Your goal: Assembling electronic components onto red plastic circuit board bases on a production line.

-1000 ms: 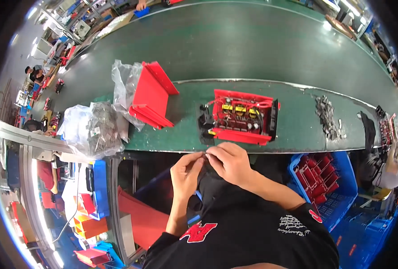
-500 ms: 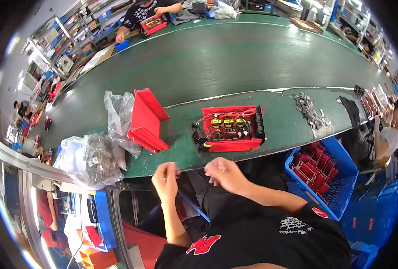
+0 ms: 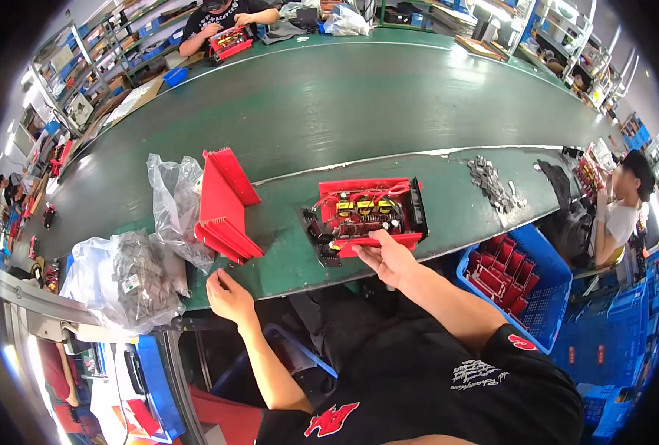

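Here, right grip point(image 3: 393, 262) clamped on red housing point(image 3: 360, 187), circuitry point(image 3: 364, 208) inside; left grip point(image 3: 231, 298) loosely apart; blue crate point(image 3: 544, 315) holding red parts point(image 3: 501, 274).

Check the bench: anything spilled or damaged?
Small grey pieces lie scattered loose on the green bench, outside any container; they look spilled, though perhaps set out deliberately. No clear damage shows on the open red unit at the right grip.

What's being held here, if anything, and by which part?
The right hand appears to grip the open red unit by its near side wall, around the middle. I can't tell whether the left hand holds anything.
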Motion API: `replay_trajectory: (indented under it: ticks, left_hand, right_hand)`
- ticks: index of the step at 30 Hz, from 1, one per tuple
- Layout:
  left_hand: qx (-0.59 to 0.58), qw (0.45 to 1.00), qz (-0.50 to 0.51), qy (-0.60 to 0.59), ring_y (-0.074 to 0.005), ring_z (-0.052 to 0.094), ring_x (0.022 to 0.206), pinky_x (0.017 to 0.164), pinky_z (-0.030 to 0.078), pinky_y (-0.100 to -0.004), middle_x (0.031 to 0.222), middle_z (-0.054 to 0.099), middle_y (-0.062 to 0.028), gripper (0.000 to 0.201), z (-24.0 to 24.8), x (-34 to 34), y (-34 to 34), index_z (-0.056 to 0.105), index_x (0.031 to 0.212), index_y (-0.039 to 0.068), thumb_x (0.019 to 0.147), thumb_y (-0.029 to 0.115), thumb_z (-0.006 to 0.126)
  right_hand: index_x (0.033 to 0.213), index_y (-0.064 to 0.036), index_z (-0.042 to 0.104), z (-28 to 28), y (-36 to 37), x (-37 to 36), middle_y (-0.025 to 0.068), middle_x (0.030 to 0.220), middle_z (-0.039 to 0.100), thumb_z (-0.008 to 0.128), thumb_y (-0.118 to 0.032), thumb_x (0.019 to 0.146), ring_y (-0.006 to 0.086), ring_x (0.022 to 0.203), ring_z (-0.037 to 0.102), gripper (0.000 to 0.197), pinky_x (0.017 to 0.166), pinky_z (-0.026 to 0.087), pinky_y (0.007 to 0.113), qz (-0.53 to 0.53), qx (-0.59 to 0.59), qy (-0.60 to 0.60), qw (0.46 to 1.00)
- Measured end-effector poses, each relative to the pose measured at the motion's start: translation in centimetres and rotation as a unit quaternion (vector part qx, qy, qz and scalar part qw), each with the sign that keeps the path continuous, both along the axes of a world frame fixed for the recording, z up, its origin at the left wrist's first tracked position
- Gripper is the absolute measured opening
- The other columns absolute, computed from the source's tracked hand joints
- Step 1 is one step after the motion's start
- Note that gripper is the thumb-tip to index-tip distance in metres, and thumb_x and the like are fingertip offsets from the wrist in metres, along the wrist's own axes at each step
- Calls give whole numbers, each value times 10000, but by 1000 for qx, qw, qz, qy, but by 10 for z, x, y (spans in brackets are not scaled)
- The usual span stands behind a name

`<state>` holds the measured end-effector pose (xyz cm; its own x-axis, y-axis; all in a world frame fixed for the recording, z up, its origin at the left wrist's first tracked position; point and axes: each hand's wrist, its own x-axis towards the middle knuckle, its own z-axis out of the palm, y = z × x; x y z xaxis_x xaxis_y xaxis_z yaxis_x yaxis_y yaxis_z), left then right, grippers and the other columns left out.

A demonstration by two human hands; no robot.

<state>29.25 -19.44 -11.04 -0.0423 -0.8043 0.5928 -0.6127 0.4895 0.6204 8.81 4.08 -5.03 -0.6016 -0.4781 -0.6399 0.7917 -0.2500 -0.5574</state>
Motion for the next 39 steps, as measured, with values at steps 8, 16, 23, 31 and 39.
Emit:
replay_trajectory:
  ticks: [8, 16, 23, 31, 39]
  left_hand:
    - [5, 1000, 0, -30, -341, 603, 728, 652, 464, -411, 794, 624, -152, 218, 1, 8, 0, 623, 895, 2, 967, 203, 576]
    - [38, 998, -12, -44, -299, 562, 675, 637, 449, -381, 773, 591, -159, 224, 0, 3, 2, 603, 901, -27, 972, 183, 567]
    - [34, 998, 26, -35, -209, 482, 623, 587, 394, -360, 686, 521, -141, 278, -1, 12, 0, 576, 885, -87, 971, 177, 570]
    - [34, 996, 8, -80, -273, 499, 622, 591, 397, -411, 695, 550, -200, 314, -17, 9, -7, 580, 855, -106, 911, 202, 616]
    - [52, 995, 17, -81, -201, 370, 560, 531, 314, -383, 591, 408, -88, 344, -8, 26, 1, 488, 759, -60, 941, 200, 623]
  right_hand:
    - [1116, 26, 500, 7, -25, -96, 188, 987, 660, 506, -157, 964, 246, 835, 694, 237, 800, 612, 294, -29, -37, -2, 999]
    - [1184, -11, 484, -18, -65, -272, 181, 1020, 622, 520, -186, 961, 282, 868, 693, 286, 795, 626, 342, -74, 20, 74, 994]
    - [1269, -10, 442, -34, -111, -425, 237, 1054, 587, 597, -216, 911, 305, 852, 694, 442, 754, 629, 366, -92, 60, 112, 988]
    - [1447, 27, 311, 5, -127, -631, 196, 1477, 371, 722, -311, 859, 304, 1354, 411, 793, 1103, 383, 404, -52, -75, 307, 947]
    - [1240, 32, 542, 19, -72, -455, 146, 1204, 621, 654, -283, 911, 238, 1142, 606, 469, 956, 499, 382, 161, 73, 405, 897]
